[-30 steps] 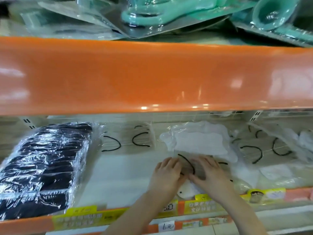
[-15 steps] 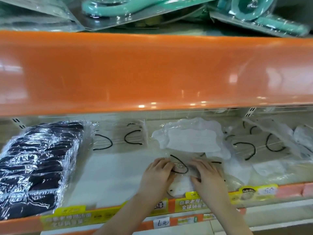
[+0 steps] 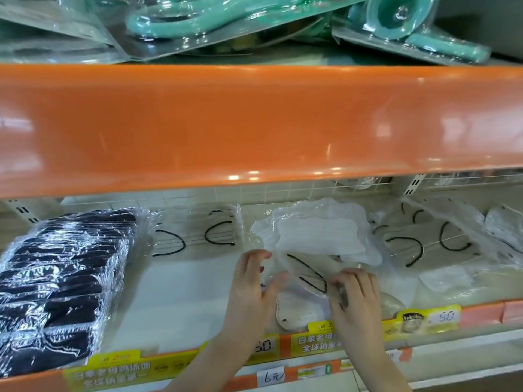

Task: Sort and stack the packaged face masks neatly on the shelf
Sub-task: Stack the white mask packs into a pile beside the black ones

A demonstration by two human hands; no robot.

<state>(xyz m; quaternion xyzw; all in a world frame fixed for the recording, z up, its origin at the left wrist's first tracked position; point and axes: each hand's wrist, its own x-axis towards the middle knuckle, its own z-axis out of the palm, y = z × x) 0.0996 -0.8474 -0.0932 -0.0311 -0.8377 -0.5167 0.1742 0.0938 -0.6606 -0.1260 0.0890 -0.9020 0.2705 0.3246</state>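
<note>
Both hands at shelf (image 3: 175,292) front edge, middle: left hand (image 3: 249,290) and right hand (image 3: 356,301) each pinch the clear mask packet (image 3: 305,278), fingers curled on it.

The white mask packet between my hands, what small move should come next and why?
Probably slide the white mask packet back onto the white mask pile just behind it. Left hand and right hand already hold its sides, and it lies apart by the shelf edge.
</note>
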